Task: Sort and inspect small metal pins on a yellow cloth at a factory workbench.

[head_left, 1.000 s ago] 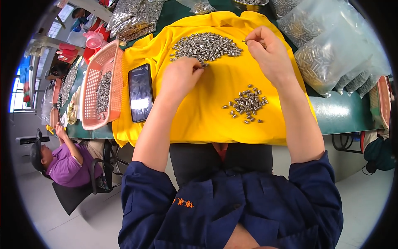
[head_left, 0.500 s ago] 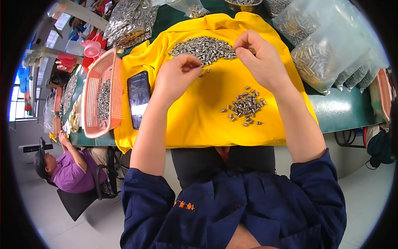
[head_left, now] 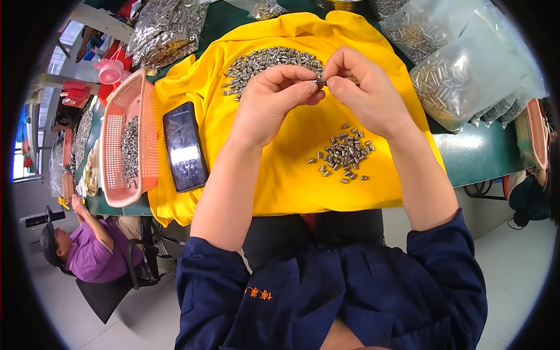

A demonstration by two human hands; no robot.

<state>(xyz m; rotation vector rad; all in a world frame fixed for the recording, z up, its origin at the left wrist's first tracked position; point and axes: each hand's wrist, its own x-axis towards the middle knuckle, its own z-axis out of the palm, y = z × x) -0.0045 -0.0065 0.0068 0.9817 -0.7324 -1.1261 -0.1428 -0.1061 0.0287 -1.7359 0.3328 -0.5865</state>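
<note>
Left hand point(head_left: 277, 99) and right hand point(head_left: 363, 93), fingers pinching a small metal part point(head_left: 319, 83); a loosened pinch could drop it into the pile point(head_left: 256, 65) toward the cloth's point(head_left: 303, 189) far edge.

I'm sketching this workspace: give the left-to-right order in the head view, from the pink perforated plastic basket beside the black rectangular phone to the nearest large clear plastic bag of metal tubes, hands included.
Pink perforated basket, black rectangular phone, left hand, right hand, large clear plastic bag.

Green table point(head_left: 496, 156) (shiny) bears a yellow cloth point(head_left: 286, 181).
</note>
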